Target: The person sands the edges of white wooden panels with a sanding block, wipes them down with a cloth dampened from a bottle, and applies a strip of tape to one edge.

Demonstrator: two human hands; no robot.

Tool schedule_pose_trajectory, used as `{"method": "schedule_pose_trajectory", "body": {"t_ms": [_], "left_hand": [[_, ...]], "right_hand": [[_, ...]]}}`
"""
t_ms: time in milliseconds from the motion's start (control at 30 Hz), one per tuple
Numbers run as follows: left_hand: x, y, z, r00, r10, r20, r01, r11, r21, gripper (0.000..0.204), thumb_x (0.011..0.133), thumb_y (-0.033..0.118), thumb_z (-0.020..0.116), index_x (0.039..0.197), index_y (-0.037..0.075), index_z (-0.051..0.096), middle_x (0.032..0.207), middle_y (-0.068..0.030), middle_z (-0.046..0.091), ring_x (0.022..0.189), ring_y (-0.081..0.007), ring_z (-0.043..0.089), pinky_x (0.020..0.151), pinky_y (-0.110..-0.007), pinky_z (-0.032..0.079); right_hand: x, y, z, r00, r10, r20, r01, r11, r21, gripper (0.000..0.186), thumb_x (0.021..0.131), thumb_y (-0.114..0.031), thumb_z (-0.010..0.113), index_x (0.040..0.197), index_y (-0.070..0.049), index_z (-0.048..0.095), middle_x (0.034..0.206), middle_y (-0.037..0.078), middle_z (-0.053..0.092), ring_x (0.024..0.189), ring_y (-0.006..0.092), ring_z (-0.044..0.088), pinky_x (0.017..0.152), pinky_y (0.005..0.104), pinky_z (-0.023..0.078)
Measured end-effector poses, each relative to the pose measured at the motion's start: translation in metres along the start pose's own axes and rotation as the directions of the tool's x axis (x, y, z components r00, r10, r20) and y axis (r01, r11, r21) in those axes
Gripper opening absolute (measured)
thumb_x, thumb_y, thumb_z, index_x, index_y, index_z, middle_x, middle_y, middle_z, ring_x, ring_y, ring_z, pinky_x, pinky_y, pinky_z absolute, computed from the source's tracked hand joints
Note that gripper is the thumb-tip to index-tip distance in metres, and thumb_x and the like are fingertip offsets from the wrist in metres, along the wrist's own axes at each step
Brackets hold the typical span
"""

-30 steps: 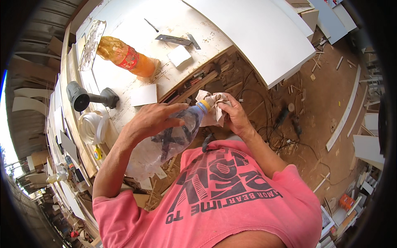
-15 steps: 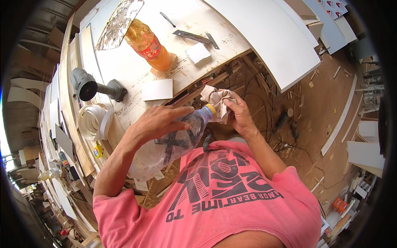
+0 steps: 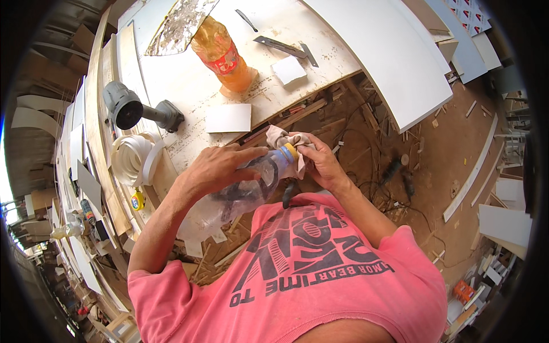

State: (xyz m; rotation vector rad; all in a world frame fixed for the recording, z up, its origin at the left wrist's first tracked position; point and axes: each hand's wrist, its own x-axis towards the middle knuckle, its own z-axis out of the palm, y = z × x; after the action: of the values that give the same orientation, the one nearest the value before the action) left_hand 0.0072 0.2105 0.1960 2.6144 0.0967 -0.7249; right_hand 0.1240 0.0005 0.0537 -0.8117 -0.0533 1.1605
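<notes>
My left hand (image 3: 220, 168) is closed over a large clear plastic bottle (image 3: 220, 208) with a yellow ring at its neck and dark shapes showing inside or through it. My right hand (image 3: 323, 166) grips a crumpled pale rag (image 3: 279, 137) against the bottle's neck, partly hiding the opening. Just beyond my hands, a white square piece (image 3: 227, 117) lies on the worn white workbench (image 3: 171, 63).
On the bench are an orange-filled bottle (image 3: 237, 80), a metal square (image 3: 280, 47), a small white block (image 3: 289, 72) and a grey power tool (image 3: 128, 106). A white board (image 3: 383, 51) overhangs at right. Cables and offcuts litter the floor (image 3: 434, 183); coiled strips (image 3: 131, 160) sit left.
The bench and its objects have shifted rightward in the view. My right hand and the rag have moved slightly left, closer onto the bottle's neck. My left hand still holds the bottle.
</notes>
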Motion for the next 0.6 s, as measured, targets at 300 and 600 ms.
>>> {"method": "schedule_pose_trajectory", "body": {"t_ms": [300, 600], "left_hand": [[0.01, 0.002, -0.003, 0.993, -0.045, 0.109, 0.039, 0.998, 0.057, 0.053, 0.088, 0.05, 0.058, 0.134, 0.023, 0.052, 0.084, -0.0176, 0.064, 0.084, -0.0352, 0.063, 0.071, -0.045, 0.046], [0.008, -0.002, 0.009, 0.994, -0.052, 0.098, 0.054, 0.998, -0.014, 0.05, 0.089, 0.048, 0.059, 0.132, 0.024, 0.054, 0.087, -0.0171, 0.064, 0.084, -0.0349, 0.062, 0.072, -0.044, 0.046]], "right_hand": [[0.008, 0.018, -0.011, 0.999, 0.021, -0.036, -0.022, 1.0, -0.004, 0.031, 0.094, -0.007, 0.049, 0.125, -0.003, 0.052, 0.109, 0.005, 0.06, 0.098, 0.0123, 0.059, 0.086, 0.0294, 0.05], [0.008, 0.025, -0.016, 0.998, 0.027, -0.052, -0.027, 1.0, -0.012, 0.029, 0.094, -0.007, 0.051, 0.123, -0.004, 0.052, 0.104, 0.004, 0.062, 0.087, 0.0104, 0.063, 0.071, 0.026, 0.055]]}}
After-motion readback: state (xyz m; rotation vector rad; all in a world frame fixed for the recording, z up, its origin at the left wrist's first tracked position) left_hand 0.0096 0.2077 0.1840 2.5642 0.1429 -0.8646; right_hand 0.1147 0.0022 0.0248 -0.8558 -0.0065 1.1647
